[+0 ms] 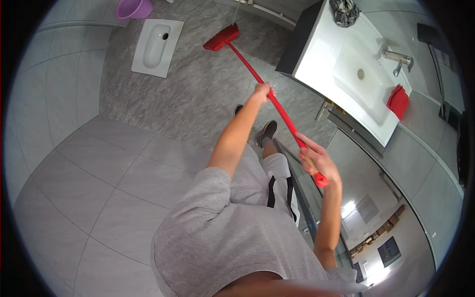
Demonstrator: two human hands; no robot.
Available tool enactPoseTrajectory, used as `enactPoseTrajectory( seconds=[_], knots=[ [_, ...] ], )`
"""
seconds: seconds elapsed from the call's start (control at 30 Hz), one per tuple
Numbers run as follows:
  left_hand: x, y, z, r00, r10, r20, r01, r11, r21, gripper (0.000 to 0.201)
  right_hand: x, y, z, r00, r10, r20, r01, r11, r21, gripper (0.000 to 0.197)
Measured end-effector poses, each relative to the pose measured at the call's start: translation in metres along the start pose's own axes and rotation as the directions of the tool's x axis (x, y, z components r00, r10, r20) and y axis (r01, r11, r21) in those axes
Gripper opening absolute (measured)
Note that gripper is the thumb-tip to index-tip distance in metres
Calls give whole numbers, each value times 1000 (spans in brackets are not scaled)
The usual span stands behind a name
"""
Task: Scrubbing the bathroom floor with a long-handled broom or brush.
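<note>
A broom (283, 115) with a red handle slants across the view from upper left to lower right. Its red bristled head (222, 38) is down at the grey patterned floor, right of the white squat toilet (156, 48). My left hand (263, 92) is wrapped round the handle about midway along. Near the handle's top end, my right hand (319, 161) is closed on it, with one finger stretched along the shaft. The handle's red end cap sticks out below the right palm.
A white washbasin (316, 59) on a dark cabinet stands at the right, with a metal tap (397, 60), a red cloth (398, 102) and a bagged grey bundle (345, 12). A purple basket (134, 9) sits at the far left. Glass panels run along my right side.
</note>
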State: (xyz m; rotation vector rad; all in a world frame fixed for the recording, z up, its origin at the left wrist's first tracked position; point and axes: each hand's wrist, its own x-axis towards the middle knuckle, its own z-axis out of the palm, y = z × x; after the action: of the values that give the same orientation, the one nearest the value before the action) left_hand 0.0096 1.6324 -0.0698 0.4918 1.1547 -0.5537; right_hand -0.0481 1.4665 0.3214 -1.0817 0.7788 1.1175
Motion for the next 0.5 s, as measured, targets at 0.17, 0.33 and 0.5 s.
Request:
enactPoseTrajectory(
  seconds=[0.17,0.33,0.5],
  knots=[
    [-69,-24,51,989,147,-27,-150,979,-142,12,-50,-33,-16,993,47,-106,-76,953,-292,49],
    [-56,45,33,975,183,-129,-214,927,-306,14,-3,-28,-41,979,-104,174,117,991,-66,44],
    [-9,114,-11,980,174,-94,-178,983,-41,12,79,-19,10,626,-780,9,741,598,305,52]
  ],
)
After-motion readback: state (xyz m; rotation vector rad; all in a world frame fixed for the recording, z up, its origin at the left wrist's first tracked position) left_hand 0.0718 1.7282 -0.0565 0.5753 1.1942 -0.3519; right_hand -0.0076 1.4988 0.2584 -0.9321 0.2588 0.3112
